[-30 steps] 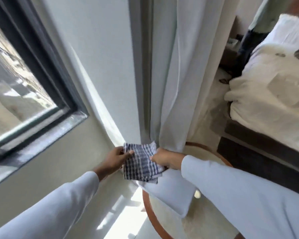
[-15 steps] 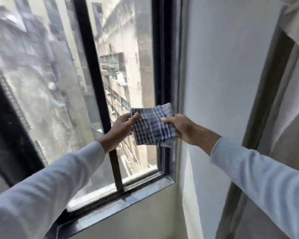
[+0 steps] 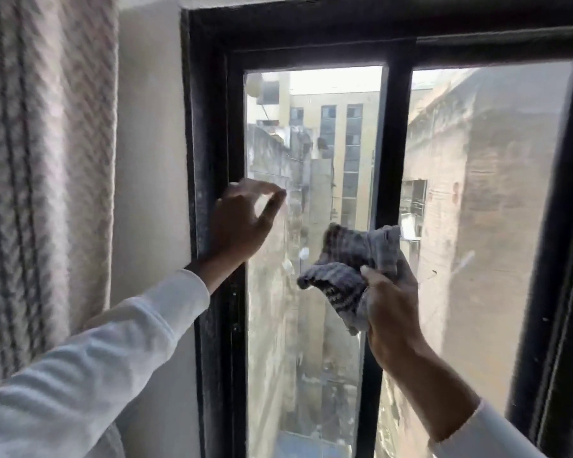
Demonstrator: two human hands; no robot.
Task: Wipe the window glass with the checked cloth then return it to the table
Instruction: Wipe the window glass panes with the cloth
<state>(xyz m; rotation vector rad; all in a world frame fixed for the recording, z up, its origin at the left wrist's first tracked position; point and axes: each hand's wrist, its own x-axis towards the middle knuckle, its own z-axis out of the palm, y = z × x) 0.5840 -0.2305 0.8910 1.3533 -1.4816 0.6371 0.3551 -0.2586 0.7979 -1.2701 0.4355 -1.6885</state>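
Note:
The checked cloth is bunched up in my right hand, held against or just in front of the window glass near the black middle bar. My left hand is raised at the left side of the pane, fingers spread and holding nothing, partly over the black window frame. Motion blur hides whether the cloth touches the glass. The table is out of view.
A light textured curtain hangs at the left, with a strip of pale wall between it and the frame. A second pane lies right of the bar. Buildings show outside through the glass.
My view swung up from the table to the window. My left hand let go of the cloth and moved up left. My right hand now holds the cloth alone, crumpled rather than flat.

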